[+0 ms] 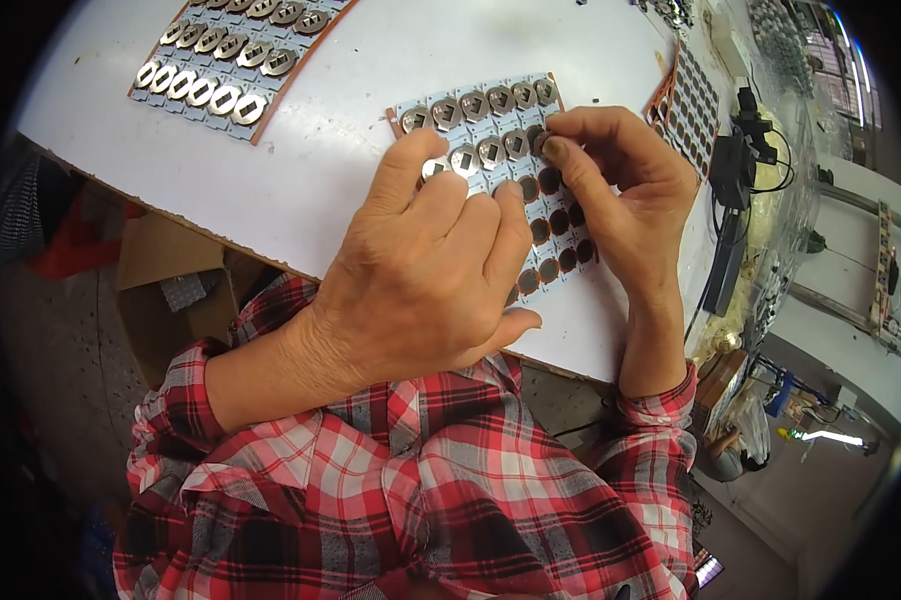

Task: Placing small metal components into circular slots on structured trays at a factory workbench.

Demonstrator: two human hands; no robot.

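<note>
A light-blue circuit board panel (482,130) lies on the white table in front of me. Its far rows carry shiny round metal coin-cell holders (472,102) with diamond-shaped openings, and the nearer rows show bare dark round spots (528,280). My left hand (425,245) rests palm down over the panel's left part, fingers apart, fingertips by the second row of holders. At that row's right end, my right hand (625,180) pinches a round metal coin-cell holder (542,142) between thumb and forefinger. The fingers partly cover it, so whether it touches the board cannot be told.
Another panel full of metal holders (215,65) lies at the far left. A panel with dark round spots (688,115) lies at the right, beside black power adapters (735,165). Below the table's left edge stands an open cardboard box (165,270). A person (728,458) shows at the far right.
</note>
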